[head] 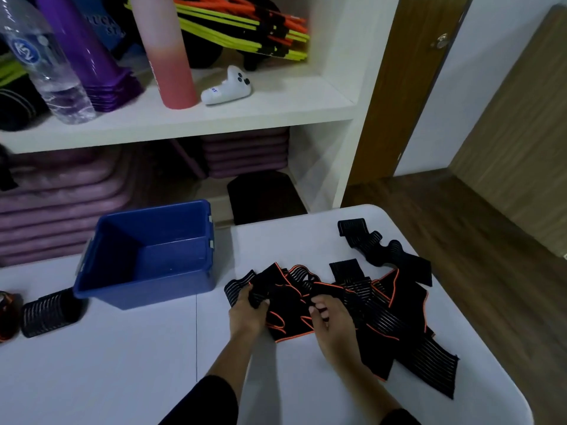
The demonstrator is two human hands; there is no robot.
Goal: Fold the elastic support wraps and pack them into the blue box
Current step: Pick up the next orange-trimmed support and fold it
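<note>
On the white bench (122, 363), a loose heap of black elastic support wraps with orange edging (368, 305) lies at about four o'clock from the deep blue plastic box (147, 256), which stands open and, as far as its visible floor shows, holds nothing yet. The left hand (245, 314) is closed on a bunched fold of one wrap at the heap's nine o'clock edge, fingers curled over the fabric; the right hand (328, 320) pinches an orange-trimmed band near the middle of the heap between thumb and fingers. One more black ribbed wrap (380, 246) lies apart at the heap's one o'clock, and a rolled black ribbed wrap (49, 314) sits on the bench at the box's eight o'clock, just beside its corner. These wraps look light, limp and stretchy, so they will sag and slide out of a fold unless held flat; the straps appear tangled over one another, so pulling one free may drag its neighbours. The firmer bound edges and the squared ends seem the best places to grip, keeping each piece taut while it is doubled over.
</note>
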